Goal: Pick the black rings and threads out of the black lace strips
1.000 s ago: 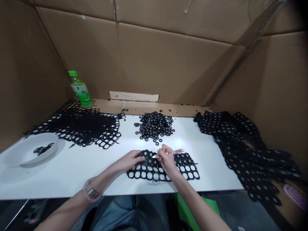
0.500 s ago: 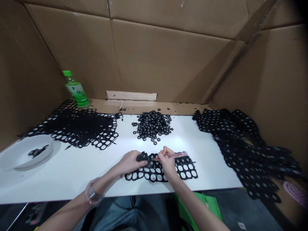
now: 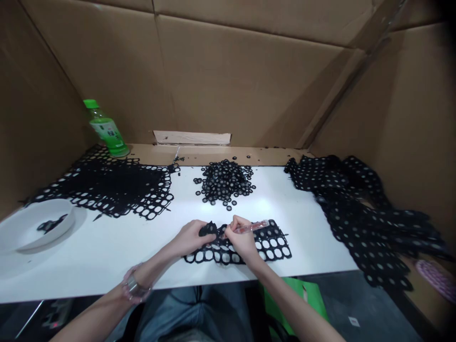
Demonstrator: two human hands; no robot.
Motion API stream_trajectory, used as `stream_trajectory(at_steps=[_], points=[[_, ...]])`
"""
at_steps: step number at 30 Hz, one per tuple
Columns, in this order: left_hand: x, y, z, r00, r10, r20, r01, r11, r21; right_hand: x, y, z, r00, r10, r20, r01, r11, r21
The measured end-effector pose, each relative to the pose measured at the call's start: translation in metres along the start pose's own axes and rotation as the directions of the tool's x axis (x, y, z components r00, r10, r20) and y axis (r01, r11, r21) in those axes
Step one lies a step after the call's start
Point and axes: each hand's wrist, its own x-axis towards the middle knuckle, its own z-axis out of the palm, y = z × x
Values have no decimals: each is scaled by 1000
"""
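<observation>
A small black rubber sheet [image 3: 271,243] punched full of round holes lies on the white table [image 3: 107,247] near its front edge. My left hand [image 3: 190,237] pinches the sheet's upper left corner and lifts it a little. My right hand [image 3: 241,237] is closed round a thin reddish pen-like tool [image 3: 253,227], whose tip points left at the sheet close to the left fingers. A heap of loose black rings [image 3: 225,183] sits just beyond both hands.
A stack of emptied black hole sheets [image 3: 107,183] covers the left of the table, with a green bottle [image 3: 103,128] behind it. A white bowl [image 3: 21,232] holding black scraps is far left. More punched sheets [image 3: 359,213] drape off the right. Cardboard walls surround.
The left hand has raised the sheet's corner higher, and the right hand with its tool has shifted slightly left toward it. The camera has tilted down a little.
</observation>
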Motion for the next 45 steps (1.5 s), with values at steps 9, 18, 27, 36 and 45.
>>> stream_trajectory(at_steps=[9, 18, 27, 36, 45], points=[[0, -6, 3, 999, 25, 34, -16, 967, -256, 0, 2, 5, 985, -147, 93, 167, 948, -270], [2, 8, 4, 991, -80, -105, 95, 984, 149, 7, 1, -13, 999, 23, -36, -14, 976, 217], [6, 13, 10, 973, -172, -152, 195, 969, 153, 0, 6, -14, 996, -4, -94, 11, 998, 68], [6, 7, 13, 986, -111, -122, 127, 984, 126, 0, 3, -12, 998, 12, -59, -11, 1000, 17], [5, 4, 18, 1000, 26, -18, -29, 970, -241, -3, 1, -6, 983, -168, 77, 184, 927, -327]])
